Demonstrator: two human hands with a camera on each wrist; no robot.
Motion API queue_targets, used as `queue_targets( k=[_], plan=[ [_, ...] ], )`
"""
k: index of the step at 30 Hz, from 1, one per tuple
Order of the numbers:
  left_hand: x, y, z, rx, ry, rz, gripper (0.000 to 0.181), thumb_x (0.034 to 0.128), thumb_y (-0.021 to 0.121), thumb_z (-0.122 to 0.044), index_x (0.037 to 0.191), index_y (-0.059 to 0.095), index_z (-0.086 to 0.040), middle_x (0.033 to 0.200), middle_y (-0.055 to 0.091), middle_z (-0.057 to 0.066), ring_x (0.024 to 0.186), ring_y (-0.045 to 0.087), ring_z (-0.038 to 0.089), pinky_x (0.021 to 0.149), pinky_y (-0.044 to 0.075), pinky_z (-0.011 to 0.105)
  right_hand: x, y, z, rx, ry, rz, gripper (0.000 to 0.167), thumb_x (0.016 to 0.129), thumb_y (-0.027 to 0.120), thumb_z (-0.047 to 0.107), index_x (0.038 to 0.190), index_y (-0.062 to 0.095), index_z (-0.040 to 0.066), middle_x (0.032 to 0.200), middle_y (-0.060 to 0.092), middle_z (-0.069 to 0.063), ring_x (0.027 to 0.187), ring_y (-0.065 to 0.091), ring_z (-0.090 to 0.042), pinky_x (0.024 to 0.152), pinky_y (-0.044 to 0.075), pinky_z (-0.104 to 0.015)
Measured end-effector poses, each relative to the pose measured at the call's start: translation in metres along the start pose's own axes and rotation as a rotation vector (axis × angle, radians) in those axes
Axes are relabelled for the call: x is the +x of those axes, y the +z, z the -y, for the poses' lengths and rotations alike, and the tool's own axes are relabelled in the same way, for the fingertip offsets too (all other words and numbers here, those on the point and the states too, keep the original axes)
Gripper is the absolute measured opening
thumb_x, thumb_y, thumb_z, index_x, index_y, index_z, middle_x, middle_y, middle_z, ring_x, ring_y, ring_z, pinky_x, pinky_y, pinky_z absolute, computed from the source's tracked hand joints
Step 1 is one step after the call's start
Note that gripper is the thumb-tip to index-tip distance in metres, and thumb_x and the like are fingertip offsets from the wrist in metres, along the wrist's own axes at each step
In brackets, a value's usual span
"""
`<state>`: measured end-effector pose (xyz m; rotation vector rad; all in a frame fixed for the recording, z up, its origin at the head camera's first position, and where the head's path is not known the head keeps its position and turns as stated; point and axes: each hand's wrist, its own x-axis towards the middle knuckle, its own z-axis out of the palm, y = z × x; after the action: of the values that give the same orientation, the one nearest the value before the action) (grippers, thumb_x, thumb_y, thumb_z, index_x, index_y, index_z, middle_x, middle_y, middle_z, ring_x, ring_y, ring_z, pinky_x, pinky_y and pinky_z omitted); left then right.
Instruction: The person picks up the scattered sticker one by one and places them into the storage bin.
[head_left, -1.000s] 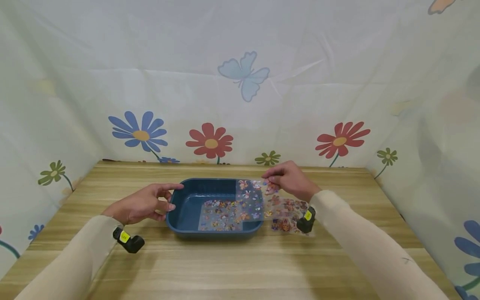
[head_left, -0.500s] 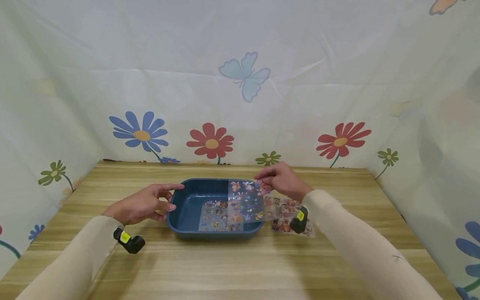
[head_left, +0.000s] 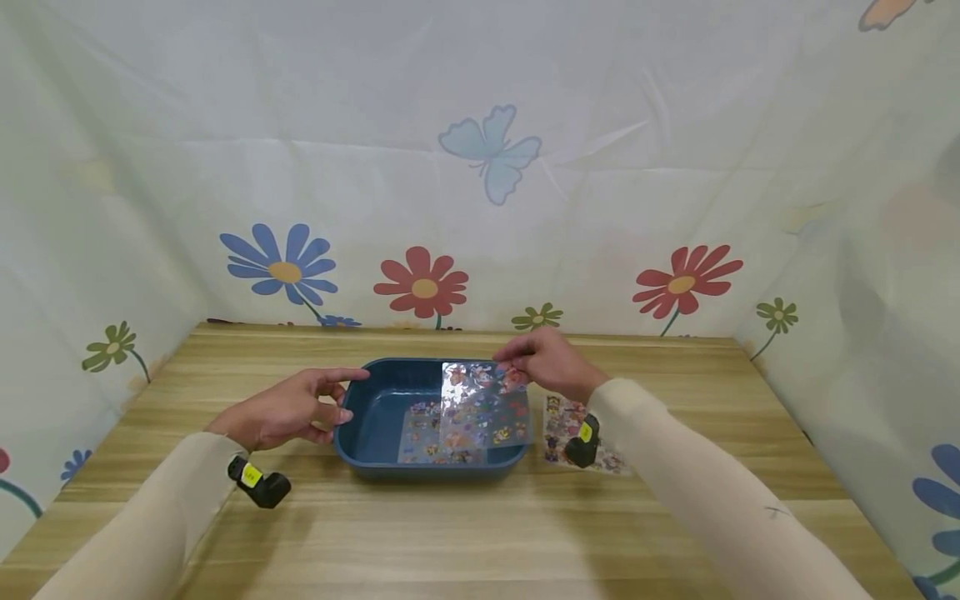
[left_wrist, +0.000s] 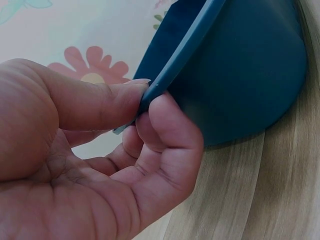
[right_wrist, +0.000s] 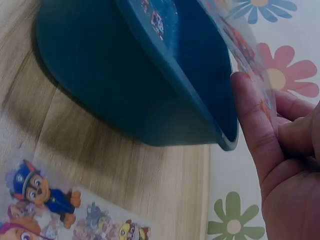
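A dark blue rectangular basin (head_left: 435, 471) stands on the wooden table. My left hand (head_left: 288, 408) pinches its left rim, thumb inside and curled fingers outside, as the left wrist view shows on the basin wall (left_wrist: 240, 65). Above the basin's right half, my right hand (head_left: 551, 364) holds a clear sticker sheet (head_left: 480, 408) by its upper right corner, between thumb and fingers. Inside the basin lies another sticker sheet (head_left: 418, 437), partly seen through the held one. On the table to the right rests a sticker sheet (right_wrist: 65, 210) with cartoon dogs, partly hidden by the right wrist in the head view.
The wooden table (head_left: 450, 533) runs back to a white cloth (head_left: 322, 183) printed with flowers and a butterfly, which also hangs at both sides. Each sleeved wrist carries a small black camera (head_left: 258, 483).
My right hand has moved left with the sticker sheet, bringing it from across the basin's right rim to over the basin. The left hand and the basin have stayed put.
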<state>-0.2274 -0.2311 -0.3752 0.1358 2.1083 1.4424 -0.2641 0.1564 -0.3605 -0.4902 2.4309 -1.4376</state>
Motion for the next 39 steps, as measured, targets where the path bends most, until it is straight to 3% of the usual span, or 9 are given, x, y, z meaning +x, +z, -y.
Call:
queue_targets(
  k=[12,23,39],
  plan=[
    [0.002,0.001,0.002,0.003,0.002,0.005,0.079,0.0969,0.067,0.001,0.165,0.029,-0.013,0.118,0.045,0.015,0.092,0.06,0.025,0.074,0.061,0.033,0.008,0.012,0.009,0.036,0.035,0.042,0.032,0.098,0.054,-0.011,0.125,0.071,-0.007,0.114,0.076,-0.02,0.082,0.074,-0.014,0.078,0.062,-0.029],
    [0.003,-0.004,0.005,0.018,0.025,0.034,0.076,0.098,0.065,-0.003,0.164,0.03,-0.014,0.114,0.045,0.015,0.087,0.059,0.024,0.071,0.058,0.032,0.019,0.029,0.015,-0.093,-0.018,0.05,0.032,0.1,0.052,-0.008,0.124,0.073,-0.004,0.115,0.077,-0.017,0.087,0.074,-0.015,0.081,0.062,-0.031],
    [0.003,-0.002,0.005,0.01,0.014,0.011,0.077,0.0978,0.066,-0.002,0.164,0.03,-0.014,0.115,0.045,0.016,0.084,0.059,0.024,0.07,0.059,0.031,0.027,0.046,0.022,-0.137,0.015,0.045,0.037,0.091,0.05,-0.014,0.116,0.076,-0.006,0.113,0.077,-0.018,0.088,0.069,-0.017,0.08,0.059,-0.028]
  ],
)
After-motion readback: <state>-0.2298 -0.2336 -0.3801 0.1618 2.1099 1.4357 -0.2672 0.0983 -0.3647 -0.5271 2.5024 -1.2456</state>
